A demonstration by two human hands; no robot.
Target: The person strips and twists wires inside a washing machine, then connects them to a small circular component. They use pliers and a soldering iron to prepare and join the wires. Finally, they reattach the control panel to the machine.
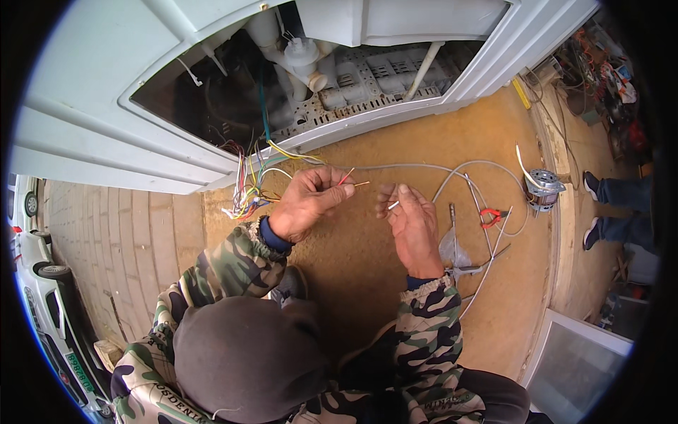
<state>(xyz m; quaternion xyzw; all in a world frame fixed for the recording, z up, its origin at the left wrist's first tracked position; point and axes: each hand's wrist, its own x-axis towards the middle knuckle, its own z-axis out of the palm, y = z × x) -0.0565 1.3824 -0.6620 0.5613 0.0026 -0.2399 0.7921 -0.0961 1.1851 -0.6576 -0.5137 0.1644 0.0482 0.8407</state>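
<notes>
My left hand (314,201) pinches thin wires (347,175), one with red insulation and one with a bare copper-coloured end. Just to its right, my right hand (411,222) has its fingers closed on a short white piece (393,205), too small to identify. Behind my left hand, a bundle of coloured wires (247,201) hangs from the open white appliance housing (409,106), where white pipe fittings and a rusty perforated metal base show. A grey cable (452,169) loops over the tan floor from behind my hands toward the right.
Red-handled pliers (490,218), rods and other tools lie right of my hands, near a metal motor (542,189). A person's legs (621,194) stand at far right, beside clutter. A framed panel (572,350) is at lower right. Cars (49,318) stand left beyond paving.
</notes>
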